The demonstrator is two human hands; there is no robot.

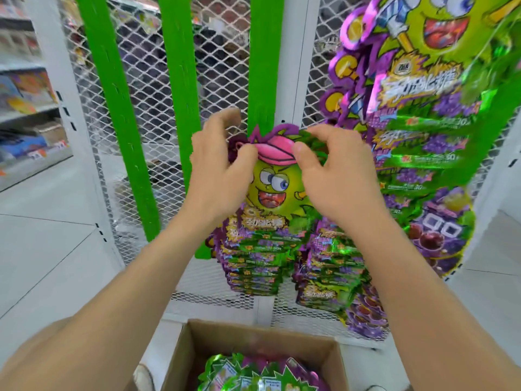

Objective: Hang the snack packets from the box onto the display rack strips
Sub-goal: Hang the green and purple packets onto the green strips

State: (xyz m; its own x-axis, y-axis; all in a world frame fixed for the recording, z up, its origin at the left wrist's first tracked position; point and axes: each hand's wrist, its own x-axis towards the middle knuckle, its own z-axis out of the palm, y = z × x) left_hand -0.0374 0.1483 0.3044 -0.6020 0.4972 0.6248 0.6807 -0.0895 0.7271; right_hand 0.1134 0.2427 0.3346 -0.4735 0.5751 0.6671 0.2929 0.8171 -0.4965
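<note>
blur softens most of the scene, and the print on the packets cannot be read. the left hand [222, 165] and the right hand [324, 170] both pinch the top edge of a glossy foil snack packet [272, 190], cut in the shape of a yellow-green cartoon face with a pink cap and a jagged purple border. the thumbs lie on the front, and the fingers curl behind it, partly hidden. the packet's top sits against the lower part of the rightmost bright green plastic strip [262, 66] — whether it is hooked there cannot be told, since the hands cover the spot. its lower half overlaps a column of hung packets [253, 263] of the same kind, layered like shingles, with a second column [329, 277] just beside it on the right. a crowded strip of packets [423, 108] hangs at the upper right, cut off by the frame.

a middle green strip [180, 80] and a left green strip [124, 108] run down in front of a white metal mesh panel [220, 66]; dark shapes behind the mesh are too dim to make out. below, an open brown cardboard box [253, 342] — cut off at the bottom edge — holds more shiny packets [262, 373]. store shelves [25, 108] with blurred goods stand at the far left on a pale tiled floor [42, 249].
</note>
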